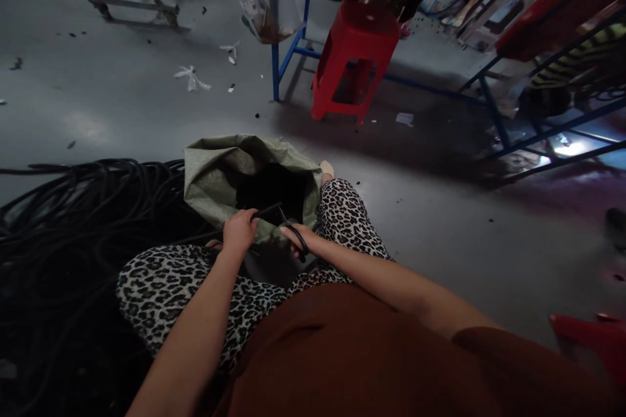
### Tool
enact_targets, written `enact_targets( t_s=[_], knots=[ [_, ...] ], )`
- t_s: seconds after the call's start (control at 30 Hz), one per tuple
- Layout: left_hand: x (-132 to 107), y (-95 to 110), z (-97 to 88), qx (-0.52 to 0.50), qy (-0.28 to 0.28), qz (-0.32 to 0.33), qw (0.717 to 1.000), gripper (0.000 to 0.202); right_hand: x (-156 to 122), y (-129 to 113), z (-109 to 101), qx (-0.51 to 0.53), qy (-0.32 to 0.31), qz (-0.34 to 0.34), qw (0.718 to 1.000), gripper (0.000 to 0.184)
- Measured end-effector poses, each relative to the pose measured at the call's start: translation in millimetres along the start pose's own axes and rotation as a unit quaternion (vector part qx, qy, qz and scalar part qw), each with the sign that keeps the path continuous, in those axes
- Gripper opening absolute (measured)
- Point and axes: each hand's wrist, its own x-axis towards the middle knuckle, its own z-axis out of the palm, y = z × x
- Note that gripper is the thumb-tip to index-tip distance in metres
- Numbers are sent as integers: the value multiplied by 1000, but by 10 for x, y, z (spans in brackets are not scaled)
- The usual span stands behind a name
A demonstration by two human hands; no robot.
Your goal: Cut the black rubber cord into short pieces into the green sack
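My left hand (239,230) is closed around a black rubber strip (267,210), whose free end points right over the mouth of a green woven sack (208,172). In my right hand (302,238) is a pair of scissors (299,242) with black handles. Their blades reach up and left beside the tip of the strip; whether they touch it I cannot tell. The sack stands upright between my knees with its rim rolled open, and its inside is too dark to make out. A large tangle of black strips (122,195) lies on the floor to my left.
A red plastic stool (362,32) stands ahead by a blue metal table frame (275,65). A clear plastic bag (264,0) hangs from the frame. Scraps such as a white plastic piece (192,78) litter the floor. Another person's legs show at the upper right.
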Motion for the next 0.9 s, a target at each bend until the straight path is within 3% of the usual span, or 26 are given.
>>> enact_targets(
  t_s=[0.37,0.63,0.9],
  knots=[
    [-18,24,28,-14,-28,17,999,34,66,-2,-7,-3,-21,3,1000,38],
    [-18,-15,71,-37,-29,52,998,33,-20,-92,-9,14,-9,-2,1000,37],
    [-13,-5,60,-40,-40,44,997,34,20,-41,-7,1,13,-14,1000,31]
  ],
)
